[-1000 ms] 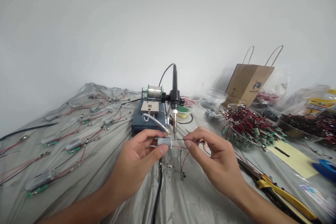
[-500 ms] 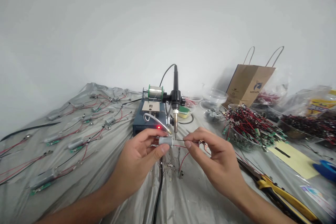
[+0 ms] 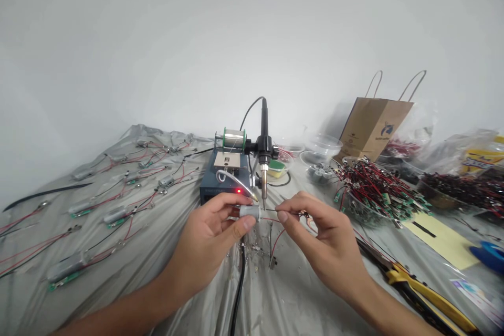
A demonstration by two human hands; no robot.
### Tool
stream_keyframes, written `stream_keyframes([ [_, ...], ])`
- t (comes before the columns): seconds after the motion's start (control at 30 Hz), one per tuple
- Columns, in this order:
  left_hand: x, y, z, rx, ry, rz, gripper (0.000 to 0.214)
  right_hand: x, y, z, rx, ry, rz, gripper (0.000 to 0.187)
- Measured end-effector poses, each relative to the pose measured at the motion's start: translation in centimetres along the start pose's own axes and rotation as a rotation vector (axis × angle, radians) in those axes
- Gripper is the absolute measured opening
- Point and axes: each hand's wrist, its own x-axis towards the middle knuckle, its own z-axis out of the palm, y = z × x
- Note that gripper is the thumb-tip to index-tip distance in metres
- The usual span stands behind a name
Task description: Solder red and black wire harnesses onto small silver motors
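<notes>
Between the fingers and thumb of my left hand (image 3: 214,228) is a small grey cylindrical motor (image 3: 249,213), lying sideways with its end toward the right. My right hand (image 3: 321,228) pinches a thin black wire (image 3: 271,210) that reaches to the motor's end. A soldering iron (image 3: 264,184) is clamped upright, its tip pointing down just beside that end; whether it touches cannot be made out. The solder feed tube (image 3: 240,182) curves down to the same spot. A red wire (image 3: 271,219) runs from the motor under my right fingers.
Behind my hands stands a blue soldering station (image 3: 208,176) with a solder spool (image 3: 233,138). Several wired motors (image 3: 69,266) lie at left. On the right are a tub of wired boards (image 3: 384,194), yellow-handled pliers (image 3: 425,294), a paper bag (image 3: 374,126) and a yellow note (image 3: 441,241).
The motor and black wire stay in my hands beside the iron tip, almost unmoved. The whole view has shifted very slightly.
</notes>
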Motion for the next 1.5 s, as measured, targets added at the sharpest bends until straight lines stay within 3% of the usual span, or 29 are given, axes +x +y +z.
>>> stream_keyframes([
  [1.5,-0.17,0.35,0.18,0.004,0.007,-0.011,0.018,0.10,-0.11,0.11,-0.009,-0.023,0.028,0.010],
])
